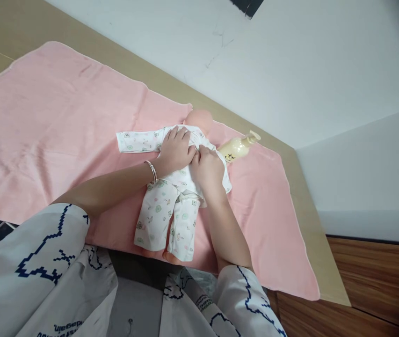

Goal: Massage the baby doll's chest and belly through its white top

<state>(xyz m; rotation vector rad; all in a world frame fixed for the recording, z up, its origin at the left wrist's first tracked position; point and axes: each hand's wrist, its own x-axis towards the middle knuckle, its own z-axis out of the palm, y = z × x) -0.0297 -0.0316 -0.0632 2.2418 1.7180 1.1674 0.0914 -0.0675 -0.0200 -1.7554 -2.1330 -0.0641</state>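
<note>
A baby doll lies on the pink blanket (90, 121), its rounded head (199, 120) toward the wall and its feet (171, 257) at the near edge. It wears a white printed shirt (181, 180) and matching trousers (157, 215); one sleeve (139, 141) stretches out to the left. My left hand (175, 150), a silver bangle at its wrist, rests flat on the chest with fingers extended. Right beside it, thumbs close together, my right hand (208, 168) has its fingers curled on the shirt front and appears to grip the cloth. The curled fingertips are hidden.
A pale yellow pump bottle (237, 146) lies on its side by the doll's shoulder, right of my right hand. The blanket covers much of a tan tabletop (311, 243). A white wall (192, 61) rises behind the table, and wood-grain panels (378, 281) are at the lower right.
</note>
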